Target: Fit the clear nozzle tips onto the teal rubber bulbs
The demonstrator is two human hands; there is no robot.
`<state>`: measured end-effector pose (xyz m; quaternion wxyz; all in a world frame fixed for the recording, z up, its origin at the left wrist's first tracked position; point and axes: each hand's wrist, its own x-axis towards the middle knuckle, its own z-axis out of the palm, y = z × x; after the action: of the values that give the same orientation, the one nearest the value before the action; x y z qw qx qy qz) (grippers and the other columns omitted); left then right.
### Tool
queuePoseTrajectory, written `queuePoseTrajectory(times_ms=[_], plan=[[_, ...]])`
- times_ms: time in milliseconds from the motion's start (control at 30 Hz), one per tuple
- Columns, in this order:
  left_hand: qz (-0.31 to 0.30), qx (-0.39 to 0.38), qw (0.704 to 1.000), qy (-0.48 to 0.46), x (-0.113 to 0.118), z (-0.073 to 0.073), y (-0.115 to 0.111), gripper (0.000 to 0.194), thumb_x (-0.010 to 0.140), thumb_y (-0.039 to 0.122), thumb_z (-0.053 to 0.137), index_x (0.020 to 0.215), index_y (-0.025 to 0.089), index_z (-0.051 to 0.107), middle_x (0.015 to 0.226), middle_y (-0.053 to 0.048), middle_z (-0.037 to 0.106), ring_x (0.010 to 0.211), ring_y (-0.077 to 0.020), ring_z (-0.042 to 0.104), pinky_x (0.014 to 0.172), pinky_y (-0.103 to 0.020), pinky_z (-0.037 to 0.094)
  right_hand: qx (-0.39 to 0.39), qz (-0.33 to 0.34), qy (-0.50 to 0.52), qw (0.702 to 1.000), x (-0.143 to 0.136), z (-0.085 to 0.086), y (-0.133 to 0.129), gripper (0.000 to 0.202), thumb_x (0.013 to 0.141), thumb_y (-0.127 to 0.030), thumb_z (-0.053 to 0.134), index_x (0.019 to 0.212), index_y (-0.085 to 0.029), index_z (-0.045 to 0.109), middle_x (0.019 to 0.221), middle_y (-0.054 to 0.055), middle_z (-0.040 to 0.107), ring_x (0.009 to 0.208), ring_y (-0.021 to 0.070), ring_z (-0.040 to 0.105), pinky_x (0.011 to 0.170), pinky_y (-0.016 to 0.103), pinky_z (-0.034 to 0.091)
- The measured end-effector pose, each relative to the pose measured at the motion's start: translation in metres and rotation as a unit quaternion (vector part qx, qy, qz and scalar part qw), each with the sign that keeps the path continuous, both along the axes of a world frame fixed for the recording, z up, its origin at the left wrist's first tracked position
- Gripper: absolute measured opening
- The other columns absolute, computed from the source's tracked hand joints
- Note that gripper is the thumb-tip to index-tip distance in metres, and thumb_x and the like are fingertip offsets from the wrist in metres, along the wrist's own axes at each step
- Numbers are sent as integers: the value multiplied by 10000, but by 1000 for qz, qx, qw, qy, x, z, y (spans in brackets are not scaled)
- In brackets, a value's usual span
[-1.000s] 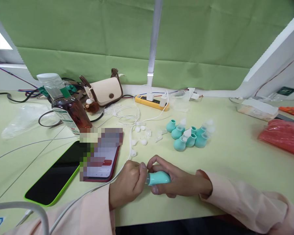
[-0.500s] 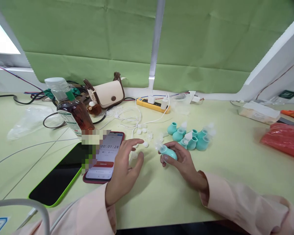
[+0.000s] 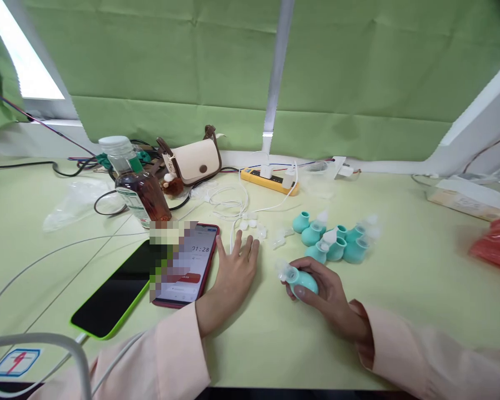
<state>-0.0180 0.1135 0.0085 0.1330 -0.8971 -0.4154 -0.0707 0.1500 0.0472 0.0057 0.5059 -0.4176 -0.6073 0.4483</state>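
Fingers [image 3: 237, 245] of the left hand [image 3: 233, 279] have straightened near white pieces [image 3: 253, 224].

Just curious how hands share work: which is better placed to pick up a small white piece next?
Probably the left hand: it is spread beside the small white pieces, with nothing visible in its grip. The right hand is farther off, its grip around a teal bulb.

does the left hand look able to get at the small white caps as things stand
Likely yes: the left hand is spread open just short of the small white caps, and nothing visible blocks the way.
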Motion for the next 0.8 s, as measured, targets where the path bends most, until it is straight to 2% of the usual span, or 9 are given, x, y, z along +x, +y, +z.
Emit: queuePoseTrajectory(times_ms=[133,233,300,367,500,567,600,700,800], plan=[[-24,13,1000,-11,-3,7,2,370,800,-6,336,1078,149,524,1204,-108,529,1213,-321,320,882,-694,221,46,-20,-61,997,5,2,-1,175,749,-207,561,920,-227,529,828,9,550,719,127,510,622,225,425],[-57,10,998,-24,-6,9,3,293,774,-7,403,965,148,563,1082,-94,586,1116,-277,415,927,-565,287,78,-27,-112,990,11,5,-3,183,725,-197,567,904,-230,550,819,2,580,734,133,535,643,217,439],[-54,-2,998,-36,-7,8,5,300,751,-20,426,969,140,559,986,-93,596,1017,-255,465,890,-478,357,66,-37,-141,987,15,5,-4,197,719,-222,572,916,-228,565,838,9,594,754,146,548,660,229,448],[-43,-14,997,-56,-8,6,7,310,747,-19,428,981,136,561,944,-103,582,961,-254,474,827,-440,399,42,-55,-163,984,19,3,-4,235,713,-259,584,945,-226,577,892,26,598,812,172,552,705,258,453],[-68,-21,983,-169,-11,3,6,227,765,44,456,907,155,594,872,-94,567,890,-239,499,799,-461,394,-3,-32,-140,990,24,1,-2,242,731,-309,569,951,-207,577,905,53,598,826,196,558,698,295,465],[-111,-26,955,-274,-13,6,1,162,766,89,493,870,160,595,832,-73,563,827,-207,527,814,-464,387,-19,-20,-120,992,24,1,0,232,737,-307,564,942,-199,568,891,58,596,817,197,558,671,293,469],[-134,-55,933,-331,-13,8,-2,149,757,110,521,882,159,586,817,-59,564,807,-189,539,819,-442,399,-22,-23,-119,992,24,1,0,232,733,-301,569,941,-199,565,888,57,594,820,197,556,672,293,469],[-147,-209,851,-460,-15,13,-11,112,729,151,579,839,170,567,799,-35,559,744,-144,547,655,-281,490,-9,-30,-138,990,23,3,1,220,714,-275,581,922,-205,569,870,43,593,818,187,553,701,289,462],[-141,-361,753,-531,-14,13,-15,94,676,147,641,757,151,593,789,-32,548,731,-138,562,576,-234,521,20,-29,-158,987,20,4,-1,200,704,-243,571,901,-205,573,844,33,596,788,173,558,691,273,463]])
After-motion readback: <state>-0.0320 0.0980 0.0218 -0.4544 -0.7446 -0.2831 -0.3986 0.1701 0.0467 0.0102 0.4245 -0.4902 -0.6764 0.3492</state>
